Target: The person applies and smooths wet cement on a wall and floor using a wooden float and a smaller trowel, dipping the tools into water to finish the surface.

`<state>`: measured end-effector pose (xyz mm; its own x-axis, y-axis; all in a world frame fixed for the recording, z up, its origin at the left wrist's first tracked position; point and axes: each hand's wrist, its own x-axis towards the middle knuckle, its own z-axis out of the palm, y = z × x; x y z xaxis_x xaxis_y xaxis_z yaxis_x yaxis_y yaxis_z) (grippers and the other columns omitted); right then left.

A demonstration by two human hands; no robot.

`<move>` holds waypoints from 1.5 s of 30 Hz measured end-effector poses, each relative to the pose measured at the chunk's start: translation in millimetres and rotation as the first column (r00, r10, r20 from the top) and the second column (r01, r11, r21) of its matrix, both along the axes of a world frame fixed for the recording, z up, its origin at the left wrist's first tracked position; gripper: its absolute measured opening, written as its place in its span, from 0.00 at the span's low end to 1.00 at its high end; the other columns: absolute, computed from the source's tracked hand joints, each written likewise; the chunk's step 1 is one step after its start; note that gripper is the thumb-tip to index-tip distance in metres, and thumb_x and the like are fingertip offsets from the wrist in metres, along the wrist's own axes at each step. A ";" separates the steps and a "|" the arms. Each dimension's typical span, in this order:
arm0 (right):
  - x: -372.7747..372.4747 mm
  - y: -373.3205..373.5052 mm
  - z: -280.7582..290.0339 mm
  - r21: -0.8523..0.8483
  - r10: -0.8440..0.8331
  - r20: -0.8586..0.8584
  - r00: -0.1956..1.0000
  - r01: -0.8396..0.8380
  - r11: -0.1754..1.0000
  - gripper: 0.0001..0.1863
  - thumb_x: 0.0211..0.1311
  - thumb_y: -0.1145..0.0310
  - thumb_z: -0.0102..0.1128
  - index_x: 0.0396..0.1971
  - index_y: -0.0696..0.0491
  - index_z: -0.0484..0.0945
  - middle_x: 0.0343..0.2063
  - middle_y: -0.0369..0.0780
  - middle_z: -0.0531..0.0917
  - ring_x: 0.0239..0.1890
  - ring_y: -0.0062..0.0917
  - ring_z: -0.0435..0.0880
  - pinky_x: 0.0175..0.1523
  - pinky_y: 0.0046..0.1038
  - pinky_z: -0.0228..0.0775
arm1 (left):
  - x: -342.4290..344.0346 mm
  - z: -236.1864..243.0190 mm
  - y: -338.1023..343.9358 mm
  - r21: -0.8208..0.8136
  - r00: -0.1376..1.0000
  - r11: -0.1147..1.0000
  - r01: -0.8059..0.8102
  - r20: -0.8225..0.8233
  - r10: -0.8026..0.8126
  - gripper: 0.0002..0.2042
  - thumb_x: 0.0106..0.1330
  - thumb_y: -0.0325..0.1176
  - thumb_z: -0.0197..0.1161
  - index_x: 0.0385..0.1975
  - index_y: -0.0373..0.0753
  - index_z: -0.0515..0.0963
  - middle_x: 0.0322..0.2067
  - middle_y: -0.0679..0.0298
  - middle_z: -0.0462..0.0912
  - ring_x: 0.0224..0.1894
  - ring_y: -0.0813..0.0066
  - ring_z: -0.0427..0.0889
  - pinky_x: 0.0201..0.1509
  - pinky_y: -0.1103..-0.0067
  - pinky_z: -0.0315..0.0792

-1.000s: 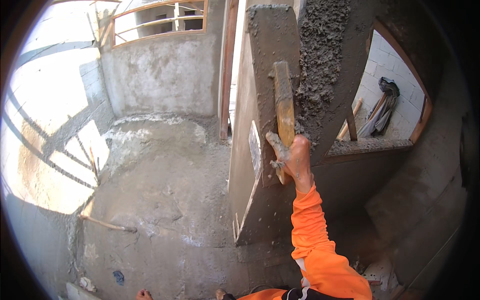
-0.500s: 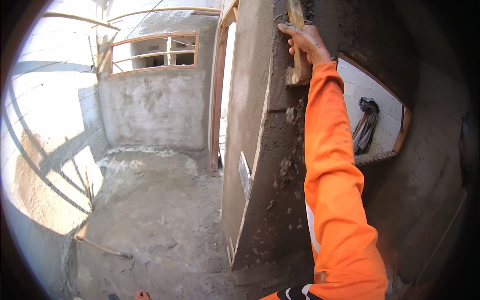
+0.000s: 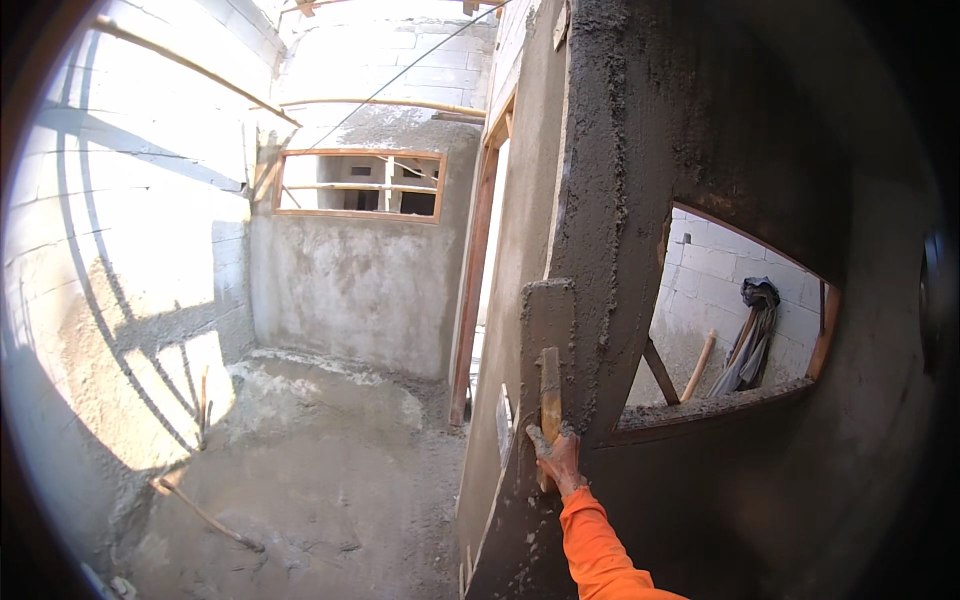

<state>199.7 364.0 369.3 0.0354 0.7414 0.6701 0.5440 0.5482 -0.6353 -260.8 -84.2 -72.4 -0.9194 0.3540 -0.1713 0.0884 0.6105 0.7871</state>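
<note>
The float [image 3: 545, 315] is clasped round its handle [image 3: 551, 395] by the right hand [image 3: 559, 456], presumably for flat wall [image 3: 590, 230] contact; left hand unseen.

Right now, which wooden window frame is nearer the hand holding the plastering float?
The right-hand window frame, in the dark wall beside the right hand; the far window frame sits in the back wall, a horizontal pole crossing its opening.

The sleeve [image 3: 605, 548] is bright orange. The float [image 3: 546, 312] is grey-brown, its ochre handle [image 3: 551, 395] smeared grey. The plastered wall [image 3: 720, 130] is darker grey; the whitish block wall [image 3: 160, 225] carries dark shadow stripes. The window frame [image 3: 360, 153] is orange-brown, the bundled cloth [image 3: 752, 350] grey and black.
</note>
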 end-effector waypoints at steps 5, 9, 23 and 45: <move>-23.8 -14.9 216.0 0.032 0.139 -0.112 0.984 -0.136 0.990 0.18 0.55 0.60 0.62 0.20 0.63 0.74 0.10 0.39 0.74 0.08 0.24 0.75 0.13 0.25 0.66 | 4.9 0.3 7.8 -0.073 1.000 0.997 -0.014 -0.004 0.013 0.17 0.59 0.39 0.51 0.43 0.34 0.73 0.41 0.52 0.75 0.42 0.60 0.72 0.45 0.69 0.67; -35.4 -29.6 379.6 0.125 0.150 -0.082 0.985 -0.140 0.982 0.19 0.55 0.61 0.62 0.35 0.65 0.75 0.15 0.37 0.75 0.11 0.20 0.73 0.16 0.23 0.67 | 6.8 -0.9 36.1 -0.097 1.000 0.995 -0.006 -0.018 0.004 0.19 0.61 0.42 0.49 0.46 0.36 0.73 0.45 0.50 0.74 0.47 0.57 0.72 0.50 0.67 0.66; -24.3 -17.5 421.2 0.125 0.115 -0.141 0.983 -0.097 0.987 0.26 0.51 0.53 0.65 0.41 0.59 0.74 0.15 0.33 0.72 0.10 0.15 0.69 0.16 0.21 0.62 | -20.1 99.2 74.6 -0.043 0.995 0.994 0.098 -0.027 -0.099 0.25 0.63 0.47 0.50 0.52 0.32 0.71 0.53 0.49 0.73 0.56 0.57 0.70 0.60 0.69 0.62; -4.6 -3.3 207.6 0.247 -0.113 0.037 0.993 0.101 0.964 0.23 0.58 0.54 0.55 0.36 0.64 0.73 0.24 0.49 0.78 0.25 0.43 0.80 0.32 0.37 0.71 | 17.5 54.5 65.3 -0.272 0.986 0.948 0.167 0.033 -0.164 0.25 0.63 0.49 0.48 0.52 0.36 0.72 0.51 0.48 0.73 0.55 0.52 0.71 0.59 0.66 0.64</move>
<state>195.1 360.7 576.9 0.0673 0.5484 0.8335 0.6355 0.6204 -0.4595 -243.3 -18.9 -17.8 -0.8497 0.4397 -0.2910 0.2000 0.7794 0.5937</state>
